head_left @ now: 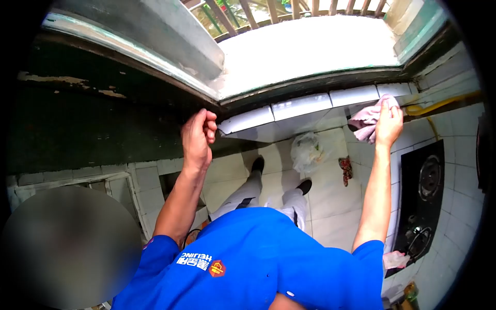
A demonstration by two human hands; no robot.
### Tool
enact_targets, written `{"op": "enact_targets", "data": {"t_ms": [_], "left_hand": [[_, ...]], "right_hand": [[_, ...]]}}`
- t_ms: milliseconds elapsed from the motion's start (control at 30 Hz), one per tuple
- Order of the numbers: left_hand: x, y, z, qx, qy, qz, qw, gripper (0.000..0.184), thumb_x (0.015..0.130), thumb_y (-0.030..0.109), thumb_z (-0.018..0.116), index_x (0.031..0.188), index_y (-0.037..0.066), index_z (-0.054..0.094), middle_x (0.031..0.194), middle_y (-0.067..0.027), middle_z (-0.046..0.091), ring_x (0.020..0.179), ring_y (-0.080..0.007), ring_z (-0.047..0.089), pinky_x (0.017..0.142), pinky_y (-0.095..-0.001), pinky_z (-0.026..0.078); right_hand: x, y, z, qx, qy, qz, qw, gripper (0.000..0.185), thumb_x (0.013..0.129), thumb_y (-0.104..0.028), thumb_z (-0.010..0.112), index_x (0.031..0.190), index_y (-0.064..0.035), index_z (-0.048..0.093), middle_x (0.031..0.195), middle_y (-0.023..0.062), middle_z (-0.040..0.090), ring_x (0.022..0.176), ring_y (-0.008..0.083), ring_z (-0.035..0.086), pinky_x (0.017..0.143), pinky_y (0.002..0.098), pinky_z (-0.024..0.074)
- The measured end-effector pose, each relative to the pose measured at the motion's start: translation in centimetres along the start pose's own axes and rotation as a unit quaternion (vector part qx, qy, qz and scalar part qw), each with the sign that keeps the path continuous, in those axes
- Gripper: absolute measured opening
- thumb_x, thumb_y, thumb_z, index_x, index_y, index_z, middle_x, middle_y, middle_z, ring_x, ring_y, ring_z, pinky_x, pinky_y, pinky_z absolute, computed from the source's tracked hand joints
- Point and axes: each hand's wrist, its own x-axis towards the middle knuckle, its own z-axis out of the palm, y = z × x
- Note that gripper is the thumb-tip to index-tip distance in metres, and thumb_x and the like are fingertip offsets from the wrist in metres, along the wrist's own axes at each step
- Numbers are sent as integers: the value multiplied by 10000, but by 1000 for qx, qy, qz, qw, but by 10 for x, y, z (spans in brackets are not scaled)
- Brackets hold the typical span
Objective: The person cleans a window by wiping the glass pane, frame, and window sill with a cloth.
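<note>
A crumpled pinkish-grey cloth (367,122) is held in my right hand (388,124), at the right end of a white-tiled ledge (302,107) below the window opening. The cloth hangs against the ledge's edge. My left hand (198,135) is raised near the left end of the ledge, beside the dark green wall. Its fingers are curled in loosely, and nothing shows in them.
A black gas stove (419,201) is on the tiled counter at right, with a yellow hose (447,105) above it. On the tiled floor lie a clear plastic bag (308,152) and a red patterned item (345,171). Wooden railings (271,11) stand outside.
</note>
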Motion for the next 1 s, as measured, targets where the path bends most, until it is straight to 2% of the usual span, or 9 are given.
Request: {"op": "enact_targets", "data": {"t_ms": [200, 433, 600, 667, 767, 867, 900, 933, 1000], "left_hand": [[-16, -7, -4, 133, 21, 74, 988, 339, 963, 289, 543, 746, 46, 633, 607, 11, 540, 502, -48, 438, 466, -213, 320], [-88, 0, -19, 228, -57, 6, 972, 336, 960, 265, 552, 781, 7, 673, 620, -7, 569, 543, -59, 488, 496, -219, 361], [-136, 4, -23, 255, -116, -59, 958, 346, 963, 275, 562, 843, -19, 700, 659, -33, 619, 570, -79, 540, 517, -230, 400], [-152, 7, -19, 276, -131, -92, 948, 343, 959, 279, 568, 860, -18, 709, 672, -35, 632, 583, -81, 553, 533, -228, 410], [-175, 5, -12, 294, -121, -96, 943, 325, 955, 264, 578, 876, -15, 724, 689, -28, 643, 619, -77, 571, 564, -224, 422], [-190, 6, -16, 289, -131, -100, 943, 260, 934, 149, 614, 1098, -50, 646, 866, -90, 678, 781, -125, 637, 688, -269, 499], [-188, 11, -23, 361, -153, -175, 903, 351, 913, 127, 641, 1214, -44, 583, 1048, -135, 675, 924, -186, 653, 811, -321, 511], [-188, 10, -31, 364, -156, -175, 901, 351, 913, 127, 641, 1214, -44, 583, 1048, -135, 675, 924, -186, 653, 811, -321, 511], [-192, 3, -41, 489, -141, -34, 860, 376, 875, 138, 686, 1213, -7, 608, 1127, -149, 672, 1006, -246, 651, 880, -360, 495]], "right_hand": [[-8, -3, -2, 52, 32, -34, 998, 238, 875, -228, 714, 937, 2, 703, 906, 129, 639, 830, 271, 636, 742, 383, 497], [8, 14, 6, 197, 82, 111, 971, 308, 899, -292, 671, 1023, -11, 698, 983, 179, 657, 894, 316, 645, 786, 401, 492], [35, 38, 4, 227, 91, 161, 956, 348, 903, -333, 659, 947, 13, 673, 982, 171, 625, 885, 304, 609, 803, 393, 466], [56, 23, -15, 211, 125, 136, 960, 342, 907, -300, 638, 897, 41, 637, 1022, 199, 594, 939, 328, 594, 842, 403, 452], [93, 40, -19, 172, 129, 62, 975, 276, 893, -228, 607, 974, 33, 644, 1118, 210, 566, 993, 362, 595, 889, 408, 449], [98, 38, 1, 86, 75, 92, 989, 211, 894, -152, 549, 987, 3, 658, 1129, 197, 558, 973, 379, 580, 905, 435, 449], [86, 35, 8, 10, 97, 19, 995, 202, 888, -148, 564, 984, 7, 651, 1110, 204, 556, 994, 374, 569, 897, 428, 462], [66, 24, 17, -61, 119, -53, 990, 195, 882, -144, 579, 981, 12, 644, 1090, 212, 554, 1014, 369, 558, 889, 421, 476], [23, 2, 27, 244, 23, 0, 969, 159, 865, -73, 603, 995, -2, 660, 1069, 184, 537, 986, 330, 572, 858, 401, 496]]}}
